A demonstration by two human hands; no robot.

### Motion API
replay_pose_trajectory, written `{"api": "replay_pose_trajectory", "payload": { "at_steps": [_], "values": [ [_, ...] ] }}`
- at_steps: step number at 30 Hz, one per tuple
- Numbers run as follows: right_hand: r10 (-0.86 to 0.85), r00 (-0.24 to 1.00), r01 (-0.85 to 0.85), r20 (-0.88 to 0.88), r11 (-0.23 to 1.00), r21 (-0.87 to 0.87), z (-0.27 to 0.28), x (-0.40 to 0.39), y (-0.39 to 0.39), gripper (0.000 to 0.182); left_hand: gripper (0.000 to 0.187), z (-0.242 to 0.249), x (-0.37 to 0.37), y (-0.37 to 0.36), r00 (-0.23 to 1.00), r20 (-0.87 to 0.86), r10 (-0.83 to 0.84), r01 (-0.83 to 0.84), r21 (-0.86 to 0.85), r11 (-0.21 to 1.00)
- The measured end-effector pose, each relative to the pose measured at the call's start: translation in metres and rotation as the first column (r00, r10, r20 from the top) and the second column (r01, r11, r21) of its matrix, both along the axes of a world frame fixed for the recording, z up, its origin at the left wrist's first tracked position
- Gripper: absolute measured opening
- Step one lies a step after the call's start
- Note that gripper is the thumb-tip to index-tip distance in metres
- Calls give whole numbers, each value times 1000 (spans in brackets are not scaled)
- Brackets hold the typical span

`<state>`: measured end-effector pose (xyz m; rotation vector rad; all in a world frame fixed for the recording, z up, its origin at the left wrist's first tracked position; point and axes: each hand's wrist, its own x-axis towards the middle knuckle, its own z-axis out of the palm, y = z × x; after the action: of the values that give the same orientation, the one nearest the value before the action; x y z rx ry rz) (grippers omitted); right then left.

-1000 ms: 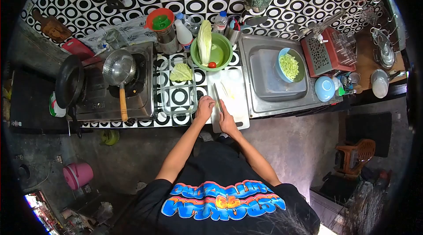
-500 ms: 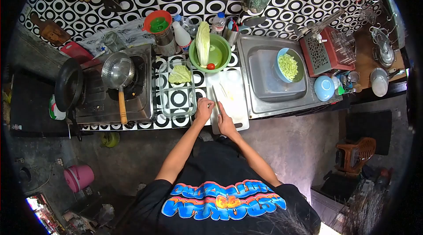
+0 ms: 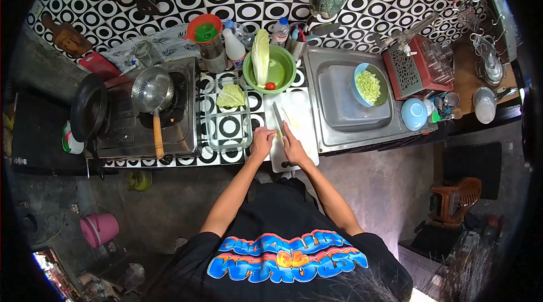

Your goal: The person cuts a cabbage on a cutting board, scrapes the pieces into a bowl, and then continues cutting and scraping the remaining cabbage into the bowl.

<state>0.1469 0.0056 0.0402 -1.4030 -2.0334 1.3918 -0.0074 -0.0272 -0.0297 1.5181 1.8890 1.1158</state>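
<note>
My right hand (image 3: 293, 148) is closed around the handle of a knife (image 3: 277, 112), its blade pointing away from me over the white cutting board (image 3: 306, 135). To its left, my left hand (image 3: 262, 143) is curled at the board's left edge, fingertips pinched together close to the knife; what they hold, if anything, is too small to name. Thin pale vegetable pieces (image 3: 291, 116) lie on the board right of the blade. Beyond the board stands a green bowl (image 3: 292, 78) with a napa cabbage (image 3: 260, 63) and a red tomato (image 3: 270, 86).
A glass dish (image 3: 229, 147) with a cabbage leaf (image 3: 231, 96) sits left of the board. The stove (image 3: 121, 126) holds a saucepan (image 3: 153, 90) and a black frying pan (image 3: 89, 106). On the right, a blue bowl (image 3: 358, 91) of chopped greens rests in the sink (image 3: 328, 132).
The knife has slid a little forward, away from me, and my right hand has shifted slightly to the right. My left hand stays almost in place.
</note>
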Motion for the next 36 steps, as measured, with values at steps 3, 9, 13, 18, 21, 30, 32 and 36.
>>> {"api": "replay_pose_trajectory", "payload": {
  "at_steps": [3,9,13,18,21,30,32,36],
  "values": [
    [-7,997,11,-73,999,45,-2,5,-10,57,18,4,-1,-1,1000,10,0,0,-5,1000],
    [-66,992,65,-110,998,-13,2,-2,-36,53,11,4,-3,-1,1000,-4,-15,15,-4,1000],
    [-113,993,114,-27,993,23,-4,-6,-48,55,9,5,0,-4,1000,-14,-6,5,-4,1000],
    [-60,996,56,67,997,52,8,-11,-22,57,8,-1,0,1,999,-29,17,-16,51,999],
    [-24,999,30,-33,985,168,-4,-12,-15,59,8,-3,-2,0,999,-30,16,-15,43,999],
    [-71,997,67,35,994,88,-10,-14,-46,62,10,-4,2,-3,996,-73,60,-58,35,998],
    [-53,998,56,-22,982,178,-20,-19,-45,62,10,-5,-1,-1,995,-85,53,-50,37,998],
    [-58,998,55,11,987,150,-12,-21,-25,62,8,-6,2,-2,997,-54,54,-52,33,998]
  ]
}}
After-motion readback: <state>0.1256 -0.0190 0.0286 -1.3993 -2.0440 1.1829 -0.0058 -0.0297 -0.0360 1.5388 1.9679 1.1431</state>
